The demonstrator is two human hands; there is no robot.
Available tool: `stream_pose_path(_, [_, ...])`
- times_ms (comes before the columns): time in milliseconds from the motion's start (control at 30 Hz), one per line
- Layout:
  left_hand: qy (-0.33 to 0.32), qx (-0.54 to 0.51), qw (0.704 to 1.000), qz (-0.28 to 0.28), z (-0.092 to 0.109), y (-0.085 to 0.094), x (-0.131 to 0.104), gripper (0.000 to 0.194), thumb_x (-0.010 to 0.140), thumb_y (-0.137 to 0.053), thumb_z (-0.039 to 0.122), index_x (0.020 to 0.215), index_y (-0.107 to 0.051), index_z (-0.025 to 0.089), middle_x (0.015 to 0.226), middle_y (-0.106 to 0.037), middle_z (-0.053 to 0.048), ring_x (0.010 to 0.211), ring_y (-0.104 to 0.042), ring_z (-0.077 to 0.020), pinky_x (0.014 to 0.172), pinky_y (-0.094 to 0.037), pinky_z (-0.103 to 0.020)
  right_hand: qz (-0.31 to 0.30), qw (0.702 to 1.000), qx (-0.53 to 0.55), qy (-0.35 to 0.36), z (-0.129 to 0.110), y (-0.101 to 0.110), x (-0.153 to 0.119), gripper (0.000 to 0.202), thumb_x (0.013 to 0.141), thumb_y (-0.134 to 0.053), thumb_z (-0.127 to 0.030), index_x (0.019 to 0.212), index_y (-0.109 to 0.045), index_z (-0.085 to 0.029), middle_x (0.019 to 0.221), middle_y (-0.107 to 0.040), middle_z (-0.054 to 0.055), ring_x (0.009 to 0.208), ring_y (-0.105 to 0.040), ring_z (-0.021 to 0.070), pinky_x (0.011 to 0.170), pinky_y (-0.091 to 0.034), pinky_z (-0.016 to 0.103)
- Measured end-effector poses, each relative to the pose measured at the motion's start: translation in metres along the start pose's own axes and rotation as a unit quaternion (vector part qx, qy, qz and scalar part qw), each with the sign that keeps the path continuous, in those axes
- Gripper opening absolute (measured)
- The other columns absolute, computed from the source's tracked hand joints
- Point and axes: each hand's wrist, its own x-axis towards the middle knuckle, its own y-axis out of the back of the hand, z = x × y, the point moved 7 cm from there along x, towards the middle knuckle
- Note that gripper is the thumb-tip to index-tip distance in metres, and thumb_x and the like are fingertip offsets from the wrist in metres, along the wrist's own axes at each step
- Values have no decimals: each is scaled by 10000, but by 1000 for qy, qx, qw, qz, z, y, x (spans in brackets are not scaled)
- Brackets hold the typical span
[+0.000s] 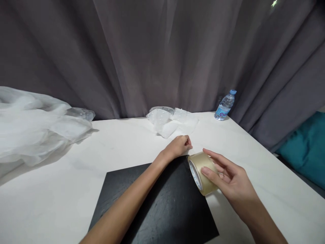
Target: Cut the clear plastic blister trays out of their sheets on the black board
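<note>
A wide roll of clear packing tape (209, 169) is gripped by my right hand (232, 178), thumb on the near side and fingers behind it. The roll is tilted at the right edge of a flat black board (170, 200). Just beyond the board's far right corner, my left hand (179, 145) is closed, its fingertips curled under; whatever it pinches is too small or hidden to make out. My left forearm crosses over the board and covers part of it.
Crumpled translucent plastic wrapping (171, 122) lies at the back of the white table (274, 189). A larger heap of white plastic sheeting (38, 125) is at the left. A water bottle (225, 105) stands at the back right, before a grey curtain (152, 54).
</note>
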Motion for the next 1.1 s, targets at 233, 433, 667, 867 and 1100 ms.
stream_pose_path(233, [-88, 54, 994, 19, 23, -1, -20, 137, 1030, -496, 200, 955, -611, 195, 978, -637, -68, 944, -570, -236, 875, -475, -365, 11, 999, 8, -37, 6, 3, -4, 658, 760, -879, -526, 1333, -728, -242, 1277, -772, 125, 1120, -762, 335, 930, -649, 435])
stream_pose_path(433, [-121, 69, 990, 28, 23, -7, -25, 192, 1091, -364, 240, 1037, -547, 221, 1015, -584, -62, 924, -525, -246, 897, -458, -394, 5, 999, 3, -37, 9, 3, -3, 674, 762, -886, -518, 1353, -719, -242, 1325, -752, 122, 1186, -738, 339, 912, -662, 402])
stream_pose_path(667, [-104, 39, 993, 44, 14, -4, -18, 111, 1039, -483, 216, 945, -541, 216, 957, -585, -42, 893, -550, -221, 844, -477, -353, -2, 1000, 0, -19, 11, 4, -2, 667, 774, -883, -504, 1367, -715, -249, 1321, -752, 120, 1204, -729, 341, 921, -662, 402])
stream_pose_path(867, [-80, 12, 994, 79, 2, -1, -12, 134, 1013, -591, 300, 942, -534, 202, 866, -610, -13, 779, -584, -178, 717, -494, -293, 0, 1000, -21, -1, 8, 6, -2, 677, 782, -869, -532, 1373, -710, -242, 1368, -724, 137, 1265, -693, 350, 931, -657, 413])
stream_pose_path(1100, [-124, 106, 983, 82, 24, 2, -21, 100, 1034, -551, 223, 939, -570, 201, 1010, -645, -103, 1029, -613, -298, 945, -499, -447, -3, 999, -31, -8, 1, 7, -4, 664, 797, -856, -541, 1364, -708, -229, 1305, -761, 128, 1397, -593, 345, 1048, -593, 444])
